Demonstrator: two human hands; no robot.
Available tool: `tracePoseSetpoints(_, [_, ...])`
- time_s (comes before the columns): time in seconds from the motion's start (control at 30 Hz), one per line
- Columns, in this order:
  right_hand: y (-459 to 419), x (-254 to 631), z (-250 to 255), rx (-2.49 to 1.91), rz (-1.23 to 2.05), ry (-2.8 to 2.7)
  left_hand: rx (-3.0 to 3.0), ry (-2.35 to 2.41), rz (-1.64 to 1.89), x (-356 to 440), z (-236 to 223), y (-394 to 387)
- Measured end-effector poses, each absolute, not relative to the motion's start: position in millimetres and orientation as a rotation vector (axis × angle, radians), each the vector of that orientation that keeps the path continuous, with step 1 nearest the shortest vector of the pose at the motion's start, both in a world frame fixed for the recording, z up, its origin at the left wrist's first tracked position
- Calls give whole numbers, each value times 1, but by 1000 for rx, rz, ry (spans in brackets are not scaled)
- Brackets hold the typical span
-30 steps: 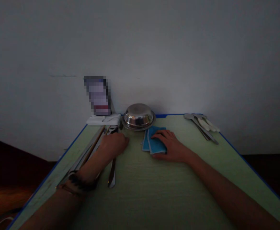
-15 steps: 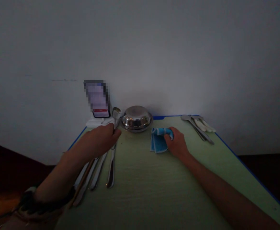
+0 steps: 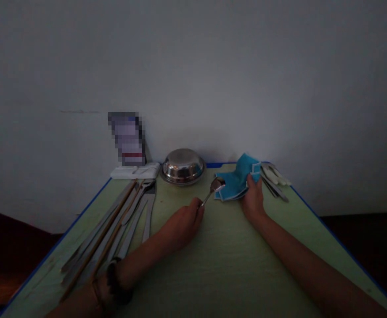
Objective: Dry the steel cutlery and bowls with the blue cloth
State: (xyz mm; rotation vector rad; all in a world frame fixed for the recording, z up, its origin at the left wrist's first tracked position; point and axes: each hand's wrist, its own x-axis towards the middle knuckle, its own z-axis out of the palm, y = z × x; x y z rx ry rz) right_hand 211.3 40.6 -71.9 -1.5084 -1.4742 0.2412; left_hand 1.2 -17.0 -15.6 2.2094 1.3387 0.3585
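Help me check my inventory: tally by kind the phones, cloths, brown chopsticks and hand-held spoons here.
Phone: 1
Blue cloth: 1
Brown chopsticks: 2
Spoon in the left hand: 1
Total: 5

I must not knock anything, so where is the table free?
Free: the table between left forearm and right forearm, and from right forearm to right blue edge. Crowded: the left, under cutlery, and the far side, with phone, bowl, cloth and white handles.
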Motion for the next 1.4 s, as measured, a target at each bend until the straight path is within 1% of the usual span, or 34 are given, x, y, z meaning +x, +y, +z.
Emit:
tracePoseSetpoints(0.1, [34, 205, -59, -1468, 364, -1132, 2090, 1338, 477, 0, -19, -14])
tracePoseSetpoints(0.2, [27, 196, -49, -1384, 481, -1052, 2002, 1294, 519, -2, -20, -12])
tracePoseSetpoints(0.5, [14, 181, -45, -1260, 679, -1328, 1939, 1249, 533, -5, -19, -12])
tracePoseSetpoints(0.63, [10, 184, -41, -1037, 725, -1652, 1946, 1268, 538, -4, -19, -12])
tracePoseSetpoints(0.73, [9, 187, -40, -954, 737, -1722, 1951, 1274, 533, -5, -21, -11])
tracePoseSetpoints(0.83, [13, 187, -42, -1007, 792, -1623, 1978, 1279, 543, -5, -23, -11])
tracePoseSetpoints(1.0, [24, 184, -48, -1292, 780, -1368, 2007, 1275, 562, -4, -22, -13])
tracePoseSetpoints(1.13, [27, 185, -48, -1227, 1083, -1253, 2029, 1271, 620, -4, -23, -12])
tracePoseSetpoints(1.23, [28, 189, -46, -1179, 1206, -1322, 2085, 1266, 597, -5, -25, -12])
tracePoseSetpoints(1.4, [29, 194, -46, -1221, 1100, -1552, 2118, 1263, 515, -5, -28, -14])
